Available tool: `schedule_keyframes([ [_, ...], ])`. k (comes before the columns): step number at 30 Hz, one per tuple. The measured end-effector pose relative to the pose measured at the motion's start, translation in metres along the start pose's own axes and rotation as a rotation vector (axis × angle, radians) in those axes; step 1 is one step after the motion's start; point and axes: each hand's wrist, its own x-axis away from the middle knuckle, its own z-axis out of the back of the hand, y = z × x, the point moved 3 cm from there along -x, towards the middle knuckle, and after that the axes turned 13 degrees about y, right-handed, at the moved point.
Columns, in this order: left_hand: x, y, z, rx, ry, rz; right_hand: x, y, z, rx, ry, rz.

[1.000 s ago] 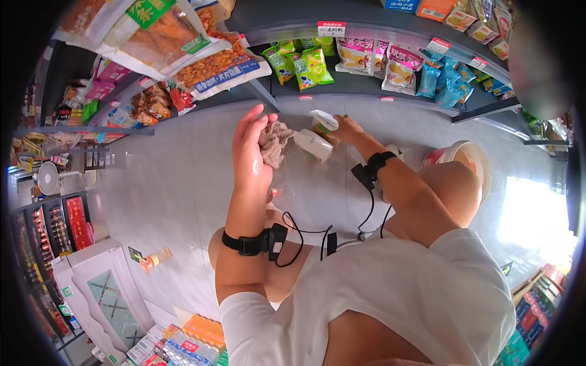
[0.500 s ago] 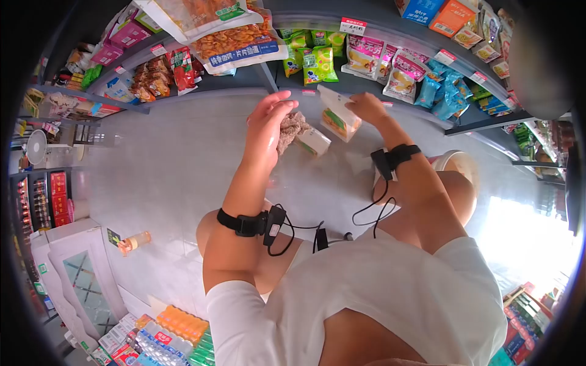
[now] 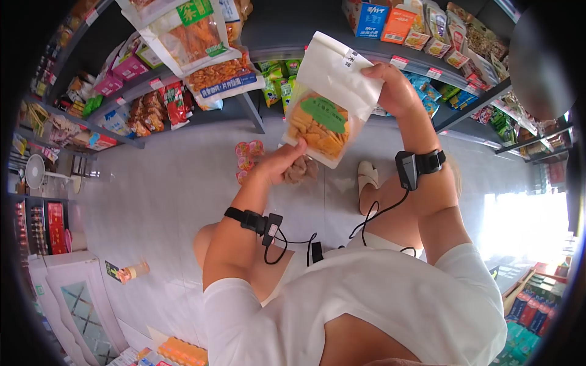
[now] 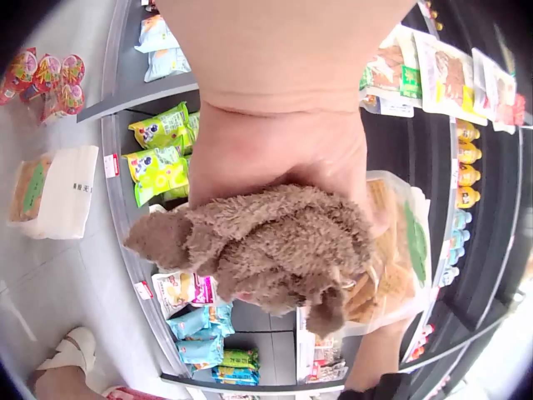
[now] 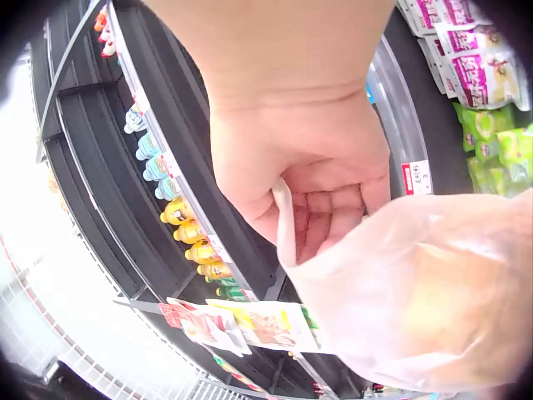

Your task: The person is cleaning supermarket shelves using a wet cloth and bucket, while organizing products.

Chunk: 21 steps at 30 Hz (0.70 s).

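- The snack bag (image 3: 320, 119) is held up off the floor (image 3: 165, 177), tilted, towards 12 o'clock in the head view; its white top is uppermost, and a green label sits over yellow-orange food.
- The right hand (image 3: 400, 91) is at the bag's 2 o'clock, its grip pinching the white top near the corner.
- The left hand (image 3: 278, 166) is at the bag's 7 o'clock, its grip holding a brown cloth (image 4: 266, 242), thumb touching the bag's lower edge; the cloth hides most of its fingers.
- Pink packs (image 3: 246, 162) lie on the floor at the left hand's 9 o'clock.
- In the left wrist view, a second bag (image 4: 73, 192) lies on the floor at 9 o'clock.
- Green packets (image 3: 272, 91) sit on the shelf (image 3: 287, 30) at the held bag's 10 o'clock.
- A sandal (image 3: 368, 177) is at its 5 o'clock.
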Motion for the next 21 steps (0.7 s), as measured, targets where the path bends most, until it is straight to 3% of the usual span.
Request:
schedule_keyframes([
  [3,0.010,-0.004,-0.024,0.113,-0.142,-0.161,0.007,0.003,-0.012,-0.251,-0.043,-0.099],
  [7,0.029,0.009,-0.049,0.245,0.050,-0.264,0.005,0.011,-0.011,-0.448,-0.214,-0.132],
  [10,0.040,0.020,-0.052,0.297,0.139,-0.359,0.007,0.007,-0.018,-0.432,-0.226,-0.109],
  [13,0.047,0.026,-0.052,0.336,0.139,-0.407,0.013,0.000,-0.033,-0.328,-0.019,-0.008],
  [15,0.055,0.031,-0.057,0.361,0.152,-0.469,0.016,-0.005,-0.041,-0.290,-0.027,0.070],
  [21,0.043,0.019,-0.036,0.386,0.267,-0.397,0.030,0.003,-0.047,-0.114,-0.119,0.237],
])
